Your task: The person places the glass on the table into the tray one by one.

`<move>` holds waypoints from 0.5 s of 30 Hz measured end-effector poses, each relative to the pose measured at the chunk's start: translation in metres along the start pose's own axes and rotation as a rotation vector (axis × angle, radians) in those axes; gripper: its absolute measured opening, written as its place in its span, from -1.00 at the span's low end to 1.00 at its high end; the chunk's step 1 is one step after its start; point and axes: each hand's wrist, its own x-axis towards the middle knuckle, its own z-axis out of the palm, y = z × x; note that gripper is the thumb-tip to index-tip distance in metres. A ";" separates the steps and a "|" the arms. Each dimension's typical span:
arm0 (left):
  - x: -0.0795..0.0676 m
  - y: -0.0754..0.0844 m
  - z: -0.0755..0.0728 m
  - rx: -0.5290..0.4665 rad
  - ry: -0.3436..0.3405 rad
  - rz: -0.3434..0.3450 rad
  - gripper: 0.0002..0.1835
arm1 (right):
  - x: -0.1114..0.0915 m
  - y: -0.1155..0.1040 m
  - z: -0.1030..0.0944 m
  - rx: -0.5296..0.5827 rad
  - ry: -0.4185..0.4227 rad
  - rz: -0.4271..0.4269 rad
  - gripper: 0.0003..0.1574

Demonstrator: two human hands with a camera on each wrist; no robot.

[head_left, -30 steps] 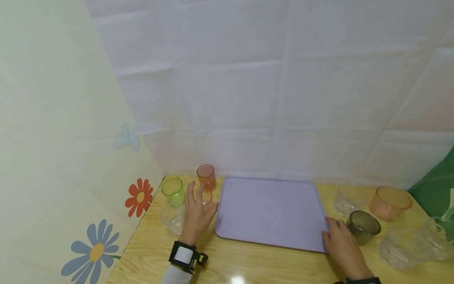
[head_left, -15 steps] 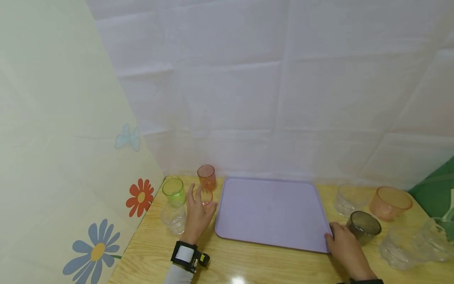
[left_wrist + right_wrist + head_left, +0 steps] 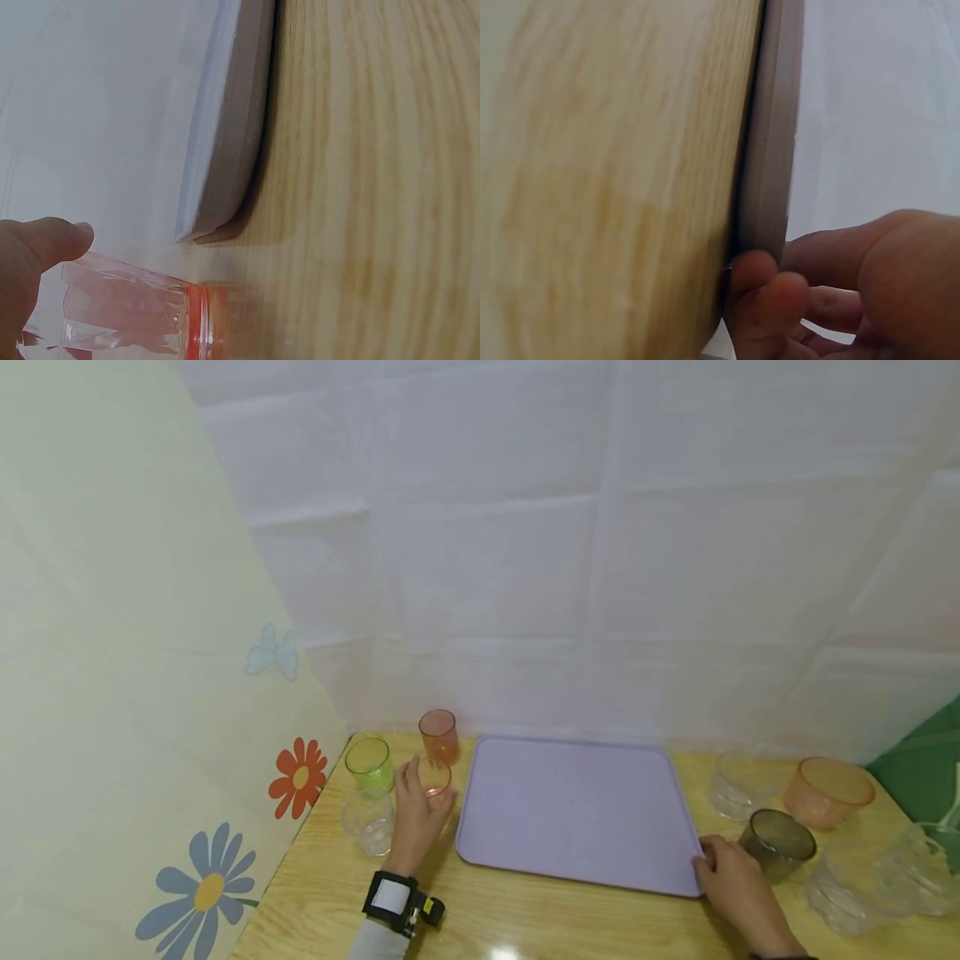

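1. Where the wood-grained worktop [image 3: 570, 928] spreads out, a lilac tray [image 3: 573, 810] lies on it.
2. The right hand [image 3: 733, 878] pinches the tray's edge by its near right corner, fingers curled.
3. The left hand [image 3: 417, 828] straddles the cup, fingers fairly narrow; whether they grip, I cannot tell.
4. That red-tinged clear cup [image 3: 434, 776] stands upright, just left of the tray.
5. A white label [image 3: 391, 896] marks the left wristband [image 3: 372, 903], too small to read.

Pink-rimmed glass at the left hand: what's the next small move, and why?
I'd probably close the left hand snugly on the pink-rimmed glass before any lift: the hand is around it, but the left wrist view doesn't settle whether the thumb presses its wall. The glass appears to stand on the table, while the right hand holds the lilac tray by its edge.
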 end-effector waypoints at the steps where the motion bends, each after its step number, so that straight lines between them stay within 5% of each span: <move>1: 0.000 0.001 -0.001 -0.004 -0.001 -0.012 -0.07 | 0.000 0.001 0.000 0.004 -0.006 0.004 -0.57; 15: 0.006 0.020 -0.001 -0.051 -0.001 -0.036 -0.05 | 0.000 0.004 0.002 0.045 0.001 0.030 -0.59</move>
